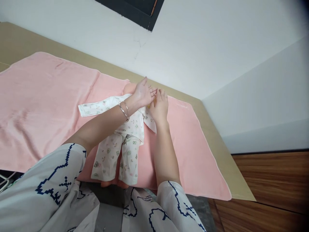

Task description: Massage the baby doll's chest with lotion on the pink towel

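A baby doll (120,138) in a white printed top and trousers lies on its back on a pink blanket (48,106). Its head is mostly hidden behind my hands. My left hand (143,94), with bracelets at the wrist, lies across the doll's upper chest near the neck, fingers stretched out. My right hand (159,106) is beside it, fingers curled and pinching the garment at the doll's shoulder. One empty sleeve (96,109) of the top stretches out to the left.
The blanket covers a tan table (217,135) set against a white wall. The table's right edge drops to a wooden floor (272,183). A dark frame (135,9) hangs on the wall above.
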Tool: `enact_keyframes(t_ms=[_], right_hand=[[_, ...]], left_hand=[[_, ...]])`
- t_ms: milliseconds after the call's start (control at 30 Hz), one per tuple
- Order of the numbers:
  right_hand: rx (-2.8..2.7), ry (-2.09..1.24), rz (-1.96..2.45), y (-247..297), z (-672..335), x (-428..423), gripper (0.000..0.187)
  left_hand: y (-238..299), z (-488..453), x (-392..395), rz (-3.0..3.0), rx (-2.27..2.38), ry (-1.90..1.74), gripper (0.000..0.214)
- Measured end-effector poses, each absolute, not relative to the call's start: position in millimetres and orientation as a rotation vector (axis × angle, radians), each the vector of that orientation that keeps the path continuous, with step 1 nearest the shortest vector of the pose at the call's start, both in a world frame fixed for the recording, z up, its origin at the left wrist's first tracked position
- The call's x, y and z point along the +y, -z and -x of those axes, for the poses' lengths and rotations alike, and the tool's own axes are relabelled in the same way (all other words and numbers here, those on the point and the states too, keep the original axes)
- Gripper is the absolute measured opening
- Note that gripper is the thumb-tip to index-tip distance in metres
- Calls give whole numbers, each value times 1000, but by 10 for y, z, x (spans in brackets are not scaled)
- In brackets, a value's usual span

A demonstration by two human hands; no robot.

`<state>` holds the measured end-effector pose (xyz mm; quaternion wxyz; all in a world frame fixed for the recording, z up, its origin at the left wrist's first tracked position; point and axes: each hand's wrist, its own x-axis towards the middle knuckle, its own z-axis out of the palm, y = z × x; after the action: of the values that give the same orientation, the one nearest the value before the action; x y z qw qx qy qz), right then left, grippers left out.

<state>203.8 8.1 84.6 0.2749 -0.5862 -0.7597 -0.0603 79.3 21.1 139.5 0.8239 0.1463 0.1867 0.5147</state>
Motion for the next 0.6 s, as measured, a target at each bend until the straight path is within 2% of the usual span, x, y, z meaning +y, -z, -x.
enact_keyframes(t_ms=[200,467,600], right_hand=[[-2012,195,1654,-791,-1957,66,68],[-1953,190,1624,-728,-1893,69,72],[-1952,169,1656,-746,-1935,56,71]], left_hand=[[-1262,-415,67,-416,517,-1078,75],[-1194,15,-225,-910,669,-1033,81],[-1239,89,-360,-824,704,-946,78]])
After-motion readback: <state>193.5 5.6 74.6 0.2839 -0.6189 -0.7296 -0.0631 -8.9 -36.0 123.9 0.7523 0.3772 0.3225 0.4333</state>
